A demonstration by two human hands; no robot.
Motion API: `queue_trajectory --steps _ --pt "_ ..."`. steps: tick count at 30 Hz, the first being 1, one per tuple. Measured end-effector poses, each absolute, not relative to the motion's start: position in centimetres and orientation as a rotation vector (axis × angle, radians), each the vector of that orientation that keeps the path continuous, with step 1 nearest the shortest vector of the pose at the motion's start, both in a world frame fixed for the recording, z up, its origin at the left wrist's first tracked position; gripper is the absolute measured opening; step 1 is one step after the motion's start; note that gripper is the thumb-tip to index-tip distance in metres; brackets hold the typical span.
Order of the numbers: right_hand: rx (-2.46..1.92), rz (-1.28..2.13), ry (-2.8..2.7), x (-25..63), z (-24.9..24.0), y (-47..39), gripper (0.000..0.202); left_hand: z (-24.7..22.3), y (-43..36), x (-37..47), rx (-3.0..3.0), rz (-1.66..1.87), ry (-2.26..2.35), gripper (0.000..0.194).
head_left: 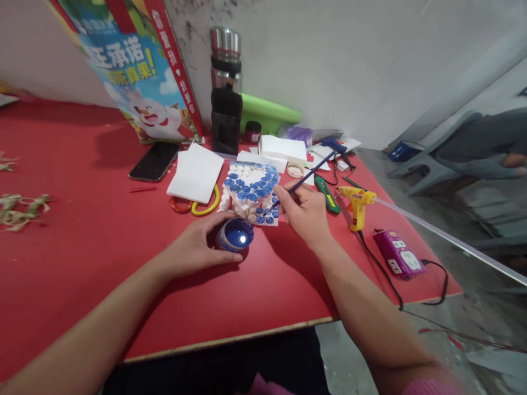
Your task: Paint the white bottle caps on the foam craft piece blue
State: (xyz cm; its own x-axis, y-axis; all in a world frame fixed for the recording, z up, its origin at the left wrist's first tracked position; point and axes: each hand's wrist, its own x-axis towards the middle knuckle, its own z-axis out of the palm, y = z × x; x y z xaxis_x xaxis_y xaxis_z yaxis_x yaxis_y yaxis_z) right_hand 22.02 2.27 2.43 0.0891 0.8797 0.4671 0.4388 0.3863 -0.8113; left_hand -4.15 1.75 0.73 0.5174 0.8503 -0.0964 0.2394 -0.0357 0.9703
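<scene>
Paintbrush [307,178] pinched in your right hand [304,211], tip over the blue-dotted white craft piece [252,195] on the red worktop [247,296]; paint pot [235,236] cupped in your left hand [197,241], just nearer you. Tilting the pot could cause spillage; a wavering tip, smears on white.

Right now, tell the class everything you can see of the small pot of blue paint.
The pot is small and round, with a wide, uncovered mouth. Its wall looks like plastic or glass, marked with blue. Inside, glossy blue paint catches a bright glint. The mouth faces up towards the camera. The left hand holds it, thumb along the near side; whether its base touches the red table is hidden. It is on the near side of the blue-and-white piece.
</scene>
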Motion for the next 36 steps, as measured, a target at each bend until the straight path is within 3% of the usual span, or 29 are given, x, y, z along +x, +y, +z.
queue_trajectory --steps 36 --pt "-1.261 0.603 -1.514 22.11 2.35 2.27 0.047 0.95 1.63 -4.09 1.562 0.632 0.971 0.075"
